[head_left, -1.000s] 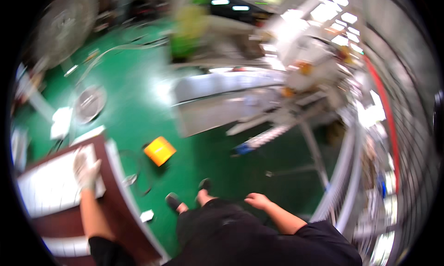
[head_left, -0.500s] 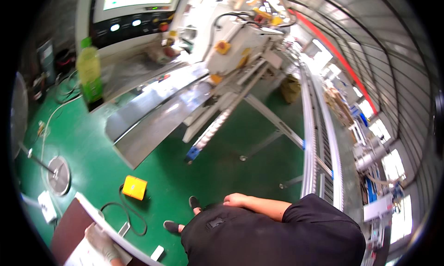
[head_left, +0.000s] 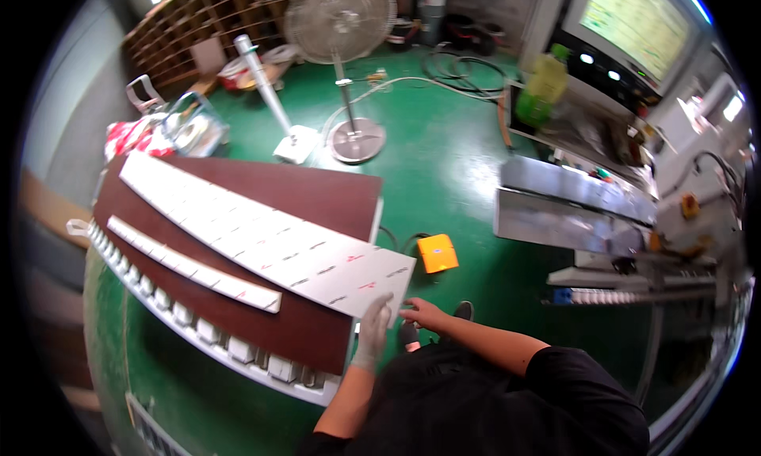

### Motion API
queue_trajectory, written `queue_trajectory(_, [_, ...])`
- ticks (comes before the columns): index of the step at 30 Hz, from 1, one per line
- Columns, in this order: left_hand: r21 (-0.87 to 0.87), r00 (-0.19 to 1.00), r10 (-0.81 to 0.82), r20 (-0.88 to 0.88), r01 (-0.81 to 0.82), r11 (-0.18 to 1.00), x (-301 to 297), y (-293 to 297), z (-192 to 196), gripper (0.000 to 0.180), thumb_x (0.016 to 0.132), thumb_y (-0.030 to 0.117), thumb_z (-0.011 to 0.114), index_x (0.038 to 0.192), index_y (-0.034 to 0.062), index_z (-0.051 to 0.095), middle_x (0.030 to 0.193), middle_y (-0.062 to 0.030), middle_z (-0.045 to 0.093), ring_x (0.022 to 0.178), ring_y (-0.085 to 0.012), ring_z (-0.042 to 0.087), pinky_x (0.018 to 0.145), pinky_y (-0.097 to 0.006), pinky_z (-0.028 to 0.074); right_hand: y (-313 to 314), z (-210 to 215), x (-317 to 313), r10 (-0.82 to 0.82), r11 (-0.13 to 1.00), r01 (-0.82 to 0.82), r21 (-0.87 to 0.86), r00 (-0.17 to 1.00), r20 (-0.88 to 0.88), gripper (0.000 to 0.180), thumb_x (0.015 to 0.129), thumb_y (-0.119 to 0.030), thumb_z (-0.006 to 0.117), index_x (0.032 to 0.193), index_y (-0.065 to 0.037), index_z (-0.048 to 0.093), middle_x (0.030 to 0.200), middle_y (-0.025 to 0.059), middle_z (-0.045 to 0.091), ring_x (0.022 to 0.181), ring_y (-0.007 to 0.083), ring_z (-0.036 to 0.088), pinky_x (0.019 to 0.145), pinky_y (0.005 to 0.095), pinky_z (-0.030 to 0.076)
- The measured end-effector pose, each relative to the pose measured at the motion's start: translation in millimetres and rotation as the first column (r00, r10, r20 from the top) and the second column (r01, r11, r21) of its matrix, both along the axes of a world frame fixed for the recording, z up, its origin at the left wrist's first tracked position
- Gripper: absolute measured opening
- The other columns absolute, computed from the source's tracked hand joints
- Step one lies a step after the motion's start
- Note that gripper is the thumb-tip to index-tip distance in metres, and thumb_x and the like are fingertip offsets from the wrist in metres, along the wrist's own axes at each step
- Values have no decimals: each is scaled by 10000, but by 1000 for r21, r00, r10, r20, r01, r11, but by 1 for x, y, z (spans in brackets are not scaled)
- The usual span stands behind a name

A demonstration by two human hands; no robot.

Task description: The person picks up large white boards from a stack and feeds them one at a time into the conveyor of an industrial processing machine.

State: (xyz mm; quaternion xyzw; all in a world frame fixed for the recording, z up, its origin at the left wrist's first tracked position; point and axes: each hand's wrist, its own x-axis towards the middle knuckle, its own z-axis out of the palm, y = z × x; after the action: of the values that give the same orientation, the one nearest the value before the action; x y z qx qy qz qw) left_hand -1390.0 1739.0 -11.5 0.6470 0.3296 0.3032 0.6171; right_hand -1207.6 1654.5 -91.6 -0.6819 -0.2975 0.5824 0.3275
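A long white panel (head_left: 269,238) with small printed marks lies slantwise across a dark brown tabletop (head_left: 317,185). Its near right end sticks out past the table's edge. My left hand (head_left: 372,333), in a pale glove, is closed on the panel's near corner, the thumb side hidden. Bare and just right of that corner, my right hand (head_left: 426,316) has its fingers partly spread and holds nothing that I can see. A narrow white strip (head_left: 194,275) lies on the tabletop in front of the panel.
A yellow pedal box (head_left: 438,253) sits on the green floor beyond my feet. A standing fan (head_left: 357,139) and a white post (head_left: 265,87) stand behind the table. At right is a machine with metal trays (head_left: 571,218), a screen (head_left: 634,20) and a green bottle (head_left: 542,87).
My view has swung left from the machine to the table. Both hands are now close together at the panel's end; the right was against my body before.
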Motion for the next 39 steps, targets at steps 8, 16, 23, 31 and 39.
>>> queue_trajectory(8, [-377,847,507,-159,-526,762,-132,-64,27,423,1067,340,482,1293,10,621,1234,-131,674,1163,-239,635,1056,-377,472,48,-28,-44,-329,931,358,-75,730,-599,485,976,-281,704,1345,-12,538,1232,146,661,1068,317,694,910,502,582])
queue_trajectory(16, [-755,687,726,-18,-485,441,-75,16,6,534,1030,455,477,1386,61,535,1384,-125,596,1324,-292,528,1143,-441,382,-21,94,50,-275,951,309,-7,834,-478,417,1006,-250,649,1316,16,568,1203,146,680,1063,300,701,930,457,571])
queue_trajectory(23, [-848,699,643,313,-100,521,-13,114,5,474,1053,478,416,1238,106,644,1195,-99,712,1049,-282,689,897,-486,577,-177,154,192,-633,742,664,89,738,-233,337,1043,-277,605,1133,38,684,1018,114,745,930,218,719,857,373,568])
queue_trajectory(31, [-893,703,677,216,-139,429,23,173,-4,643,991,542,470,1465,108,490,1449,-125,572,1321,-360,548,1067,-619,451,-364,166,341,-905,425,896,129,423,42,391,1005,-348,623,1089,25,703,971,105,728,845,199,693,780,369,549])
queue_trajectory(39, [-888,756,655,12,-294,355,105,153,1,573,1040,375,304,1458,33,495,1461,-183,556,1360,-394,518,1107,-588,455,-436,168,422,-592,465,844,267,72,803,471,914,-419,646,1098,15,666,1022,201,721,962,372,692,839,481,535])
